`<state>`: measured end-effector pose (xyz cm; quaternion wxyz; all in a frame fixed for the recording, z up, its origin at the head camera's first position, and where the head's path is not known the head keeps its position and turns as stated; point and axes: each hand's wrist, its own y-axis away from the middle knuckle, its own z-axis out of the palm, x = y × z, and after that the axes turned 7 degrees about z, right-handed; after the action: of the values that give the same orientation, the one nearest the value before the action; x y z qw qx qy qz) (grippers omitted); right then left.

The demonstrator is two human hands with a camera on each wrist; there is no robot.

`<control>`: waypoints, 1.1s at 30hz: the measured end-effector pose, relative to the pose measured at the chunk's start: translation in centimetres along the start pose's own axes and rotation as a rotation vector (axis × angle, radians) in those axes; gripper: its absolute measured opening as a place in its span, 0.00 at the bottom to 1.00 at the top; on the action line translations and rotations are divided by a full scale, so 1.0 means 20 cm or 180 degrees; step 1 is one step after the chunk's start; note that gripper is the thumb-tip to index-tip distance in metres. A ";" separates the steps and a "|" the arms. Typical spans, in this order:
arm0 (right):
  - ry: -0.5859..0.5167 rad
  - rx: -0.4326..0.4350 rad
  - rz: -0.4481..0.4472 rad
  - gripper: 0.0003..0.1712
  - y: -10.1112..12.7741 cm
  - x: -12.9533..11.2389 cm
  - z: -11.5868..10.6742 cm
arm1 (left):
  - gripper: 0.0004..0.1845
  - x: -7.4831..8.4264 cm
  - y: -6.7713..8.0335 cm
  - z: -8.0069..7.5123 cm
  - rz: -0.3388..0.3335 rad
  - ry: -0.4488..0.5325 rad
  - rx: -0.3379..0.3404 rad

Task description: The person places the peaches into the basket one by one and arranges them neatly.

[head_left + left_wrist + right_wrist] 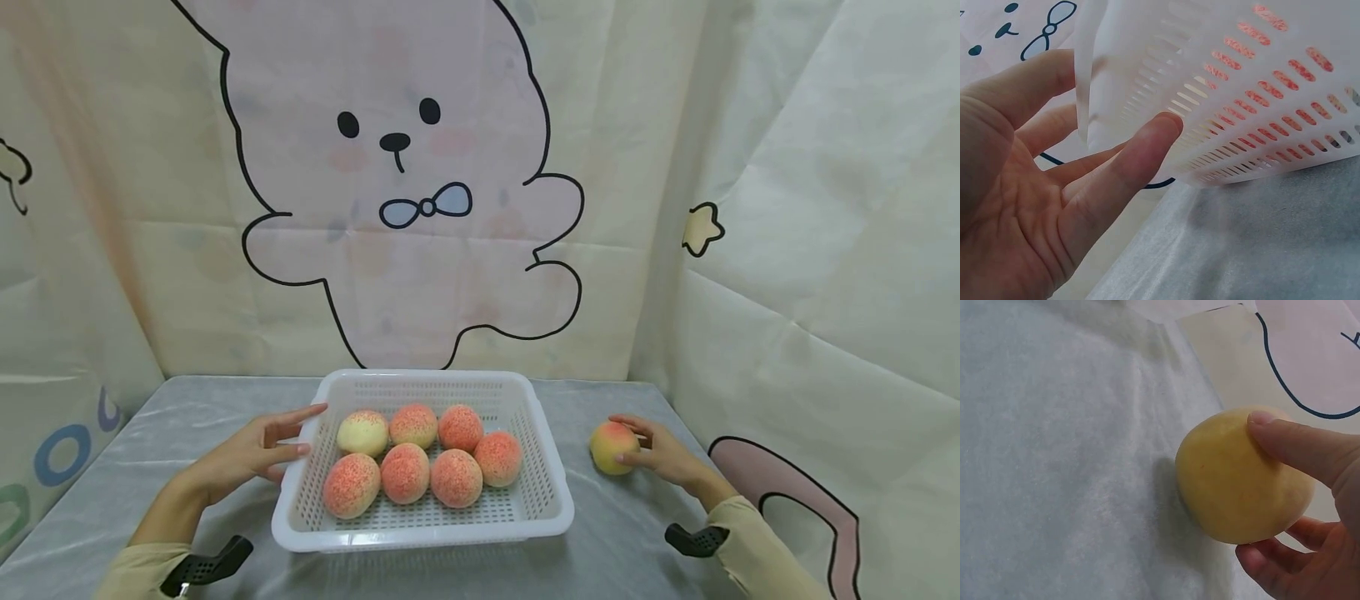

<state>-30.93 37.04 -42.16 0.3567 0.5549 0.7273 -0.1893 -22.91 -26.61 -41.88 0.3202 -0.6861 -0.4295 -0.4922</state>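
Observation:
A white slotted basket (551, 492) sits mid-table and holds several pink-orange peaches (405, 472). My left hand (291, 435) lies at its left rim, fingers straight and touching the wall. The left wrist view shows the thumb (1147, 147) laid against the basket's outer wall (1241, 69), with red fruit showing through the slots. To the right of the basket, my right hand (639, 442) grips a yellow-pink peach (611, 447) that rests on the table. In the right wrist view the thumb (1297, 447) is on top of this peach (1229, 481) and the fingers curl under it.
The grey cloth-covered table (187, 417) is enclosed by hanging sheets: a cartoon rabbit print (390, 192) behind and a pale curtain (825, 250) close on the right. Bare cloth lies on both sides of the basket and in front of it.

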 end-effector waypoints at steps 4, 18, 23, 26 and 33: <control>0.0009 0.0024 -0.0031 0.40 0.01 -0.03 -0.01 | 0.38 0.00 0.00 0.00 -0.0017 -0.0006 0.0004; -0.0076 0.0163 -0.0344 0.38 0.03 -0.15 -0.02 | 0.37 0.00 0.01 0.00 0.0088 0.0014 -0.0025; -0.0117 0.0146 -0.0332 0.38 0.03 -0.23 -0.01 | 0.38 0.00 0.00 0.00 0.0072 0.0012 -0.0019; -0.0153 0.0144 -0.0404 0.38 0.03 -0.28 0.00 | 0.38 0.00 0.00 0.00 0.0068 0.0000 -0.0009; -0.0246 0.0058 -0.0612 0.38 0.04 -0.39 0.02 | 0.38 0.00 0.00 0.00 -0.0023 -0.0043 0.0033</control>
<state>-29.12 31.80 -36.74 0.3596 0.4781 0.7611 -0.2505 -22.87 -26.59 -41.99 0.3190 -0.6862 -0.4367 -0.4865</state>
